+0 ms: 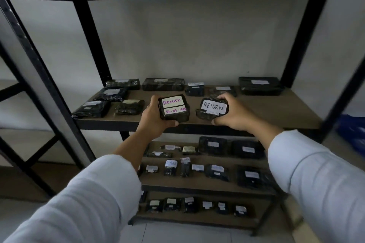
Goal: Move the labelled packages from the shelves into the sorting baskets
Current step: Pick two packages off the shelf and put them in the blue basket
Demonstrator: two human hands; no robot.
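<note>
Right now both hands are at the front edge of the upper shelf (276, 108), each w/ its own pkg, so the move ahead turns on getting those two off the board and over to a basket. Left hand (156, 122) grips the left package (173, 107): thumb curled under the near bottom edge, fingers wrapped round the far left side, label facing the camera reading "Return" w/ a date line below. Right hand (234, 114) grips the right package (212, 108), label "RETURN": fingers over the top far edge, thumb at the near lower corner. The two pkgs sit side by side, just apart, both tilted face-up toward the viewer; long axes run roughly left-right along the shelf front. Can't tell if they rest on the board or are lifted clear of it. Each pkg is directly ahead of its own hand, so neither arm needs to cross. Both arms reach fwd and a bit up, white sleeves (88, 193) pushed back from the wrists, forearms converging toward shelf centre. No basket is clearly in view; a blue thing (353, 130) at far right, low beside the rack post, might be one, but too blurred to say. If so, right hand is nearer it. My guess: next is pull back and turn right. More wrapped pkgs lie on the lower shelves (197, 181) and at the back of this one.
</note>
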